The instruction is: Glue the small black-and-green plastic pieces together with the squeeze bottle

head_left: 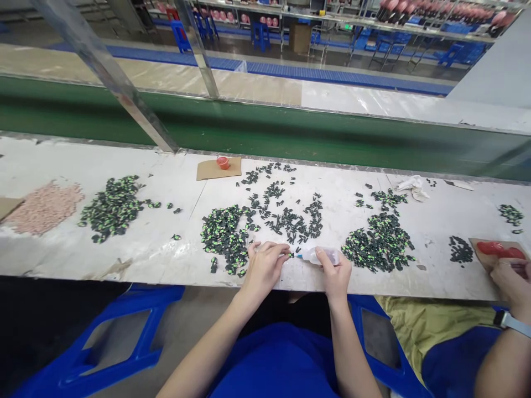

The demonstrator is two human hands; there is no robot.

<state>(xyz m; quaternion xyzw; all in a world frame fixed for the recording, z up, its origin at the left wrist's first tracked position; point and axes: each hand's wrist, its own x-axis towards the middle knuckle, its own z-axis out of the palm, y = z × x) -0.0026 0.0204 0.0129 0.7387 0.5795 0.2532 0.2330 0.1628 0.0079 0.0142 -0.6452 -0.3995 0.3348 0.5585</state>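
My right hand (335, 271) is wrapped round a clear squeeze bottle (311, 255) lying nearly level, its blue tip pointing left. That tip meets, or almost meets, a small black and green part (291, 255) pinched in the fingertips of my left hand (267, 262). Left of my left hand lies a heap of black and green parts (224, 235). Loose black pieces (290, 221) are scattered just beyond both hands. Another heap of black and green parts (377, 237) sits to the right of the bottle.
Farther left are a third black and green heap (114, 207) and a pile of pinkish pieces (47, 207). A red cup (223, 162) stands on cardboard (205, 171). At the right, a co-worker's hand (514, 282) is beside red items (495, 249). A metal post (136, 105) rises behind.
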